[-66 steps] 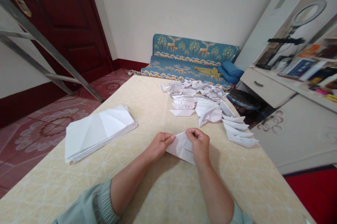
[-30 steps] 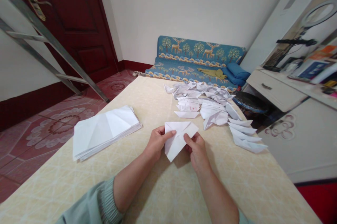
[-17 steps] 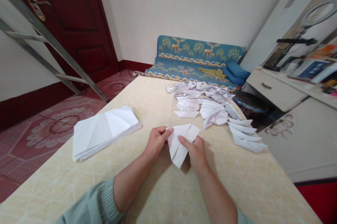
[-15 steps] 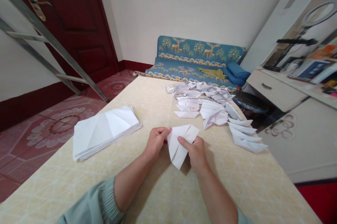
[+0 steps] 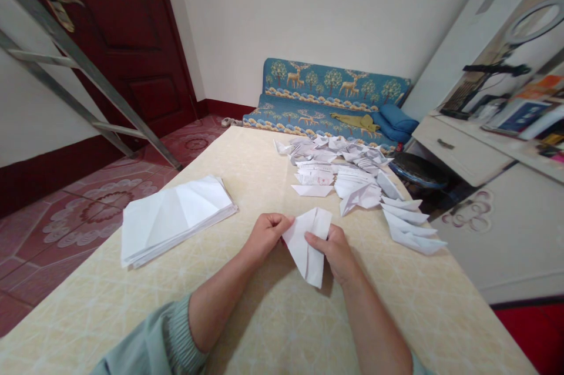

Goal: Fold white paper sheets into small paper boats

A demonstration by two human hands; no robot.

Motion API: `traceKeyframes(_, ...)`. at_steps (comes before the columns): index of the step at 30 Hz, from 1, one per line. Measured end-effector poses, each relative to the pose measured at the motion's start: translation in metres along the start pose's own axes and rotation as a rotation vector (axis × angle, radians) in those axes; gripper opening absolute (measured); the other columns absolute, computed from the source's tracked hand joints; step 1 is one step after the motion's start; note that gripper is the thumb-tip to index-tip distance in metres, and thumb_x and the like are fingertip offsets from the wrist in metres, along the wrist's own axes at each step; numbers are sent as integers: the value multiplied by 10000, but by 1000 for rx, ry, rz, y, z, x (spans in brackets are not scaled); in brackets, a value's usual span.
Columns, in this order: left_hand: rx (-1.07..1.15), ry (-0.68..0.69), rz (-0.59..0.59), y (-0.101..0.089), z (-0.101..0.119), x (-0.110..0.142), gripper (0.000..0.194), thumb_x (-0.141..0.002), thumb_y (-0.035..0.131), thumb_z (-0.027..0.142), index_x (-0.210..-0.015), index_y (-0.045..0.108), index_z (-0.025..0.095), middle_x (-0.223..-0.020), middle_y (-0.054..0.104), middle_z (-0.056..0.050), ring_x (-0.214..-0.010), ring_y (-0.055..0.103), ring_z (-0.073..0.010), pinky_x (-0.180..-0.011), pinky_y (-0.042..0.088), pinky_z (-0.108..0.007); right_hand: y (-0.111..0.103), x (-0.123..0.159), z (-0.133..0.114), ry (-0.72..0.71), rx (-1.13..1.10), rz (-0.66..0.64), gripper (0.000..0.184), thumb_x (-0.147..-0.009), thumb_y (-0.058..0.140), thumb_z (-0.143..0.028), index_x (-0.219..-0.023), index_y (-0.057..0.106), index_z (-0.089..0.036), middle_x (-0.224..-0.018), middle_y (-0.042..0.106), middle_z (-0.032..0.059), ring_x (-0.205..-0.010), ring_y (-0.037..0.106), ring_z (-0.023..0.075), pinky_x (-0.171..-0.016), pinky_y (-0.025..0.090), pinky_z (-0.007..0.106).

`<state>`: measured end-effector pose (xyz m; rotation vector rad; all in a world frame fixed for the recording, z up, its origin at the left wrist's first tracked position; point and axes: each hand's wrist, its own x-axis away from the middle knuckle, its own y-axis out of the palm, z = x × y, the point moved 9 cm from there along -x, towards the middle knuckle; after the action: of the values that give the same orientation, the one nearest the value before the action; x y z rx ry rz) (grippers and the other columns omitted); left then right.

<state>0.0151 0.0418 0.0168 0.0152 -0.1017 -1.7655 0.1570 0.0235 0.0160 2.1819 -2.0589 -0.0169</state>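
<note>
A folded sheet of white paper [image 5: 304, 248] is held between both hands over the near middle of the table. My left hand [image 5: 267, 234] pinches its left corner with thumb and fingers. On the other side, my right hand [image 5: 337, 251] grips the right edge, its thumb lying on the front face beside a crease. The fingers behind the paper are hidden. Left of the hands lies a stack of white paper sheets [image 5: 176, 213], the top one marked by fold lines. Beyond the right hand stand several folded paper boats [image 5: 412, 225] in a row.
More folded paper pieces [image 5: 332, 154], some printed, cluster at the table's far right. The table [image 5: 264, 328] has a cream patterned cover. Around it are a metal ladder [image 5: 106, 90], a blue patterned sofa [image 5: 304, 106], a dark round stool [image 5: 418, 169] and a white cabinet [image 5: 506, 234].
The folded paper has turned in my hands, so its lower tip sits further right and a creased flap shows along its right side. Both hands keep hold, shifted slightly right.
</note>
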Motion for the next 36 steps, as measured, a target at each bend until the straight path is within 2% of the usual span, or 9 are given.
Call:
traceKeyframes(2, -26, -12, -115, 10, -2, 1, 335, -634, 696, 427, -589, 621, 103, -516, 560, -1, -467, 448, -80, -460, 303, -198, 0, 1, 1, 27, 47, -20, 318, -583, 767, -319, -823, 692, -125, -765, 719, 72, -643, 645, 212, -567, 485, 283)
traceKeyframes(4, -23, -29, -165, 14, -5, 1, 320, -599, 728, 399, -643, 649, 93, -570, 597, -16, -493, 479, -91, -481, 331, -204, -3, 0, 2, 43, 77, 7, 318, -581, 767, -334, -801, 691, -118, -718, 712, 70, -595, 633, 200, -520, 464, 266)
traceKeyframes(10, 20, -54, 32, -4, -12, -4, 338, -525, 776, 382, -582, 584, 110, -513, 566, 15, -436, 446, -71, -439, 301, -189, -1, -6, 6, 17, 18, 15, 422, -512, 800, -346, -852, 678, -127, -747, 716, 74, -610, 642, 212, -526, 479, 282)
traceKeyframes(16, 186, -72, 78, -1, -14, -2, 319, -554, 768, 371, -691, 647, 108, -614, 641, -19, -529, 530, -105, -519, 387, -211, 0, -2, 4, -39, -27, 112, 326, -579, 760, -306, -851, 680, -147, -769, 718, 51, -640, 643, 201, -570, 482, 277)
traceKeyframes(20, 197, -56, 84, -3, -9, -1, 300, -593, 742, 359, -718, 654, 100, -642, 655, -41, -552, 544, -120, -535, 397, -222, 5, -2, 0, -79, -35, 106, 327, -622, 736, -326, -888, 671, -147, -823, 710, 56, -678, 633, 198, -601, 479, 278)
traceKeyframes(22, 100, -60, 52, -5, -7, -2, 286, -576, 748, 336, -691, 653, 91, -610, 639, -35, -527, 526, -115, -512, 381, -216, 1, -3, -3, -85, -18, 112, 319, -653, 709, -375, -871, 666, -146, -767, 698, 44, -643, 615, 185, -573, 463, 266)
traceKeyframes(25, -105, -78, -99, -1, -8, -1, 253, -567, 742, 311, -637, 645, 88, -562, 603, -19, -489, 490, -102, -478, 350, -208, -10, -4, -15, -148, 84, 138, 275, -674, 682, -407, -796, 661, -161, -637, 647, 2, -563, 562, 147, -511, 413, 232)
traceKeyframes(29, -277, -66, -201, 2, -12, -1, 245, -584, 718, 324, -608, 626, 99, -524, 557, 1, -465, 448, -89, -448, 311, -199, -10, -4, -20, -152, 372, 45, 202, -644, 692, -353, -685, 669, -157, -583, 607, -3, -529, 521, 137, -476, 377, 224)
traceKeyframes(36, -249, -33, 11, -16, -11, -9, 362, -685, 613, 456, -630, 621, 98, -511, 532, 6, -438, 415, -80, -418, 260, -191, 2, 0, -12, -105, 610, -155, 203, -686, 621, -304, -562, 632, -143, -488, 495, -29, -470, 420, 95, -431, 279, 199)
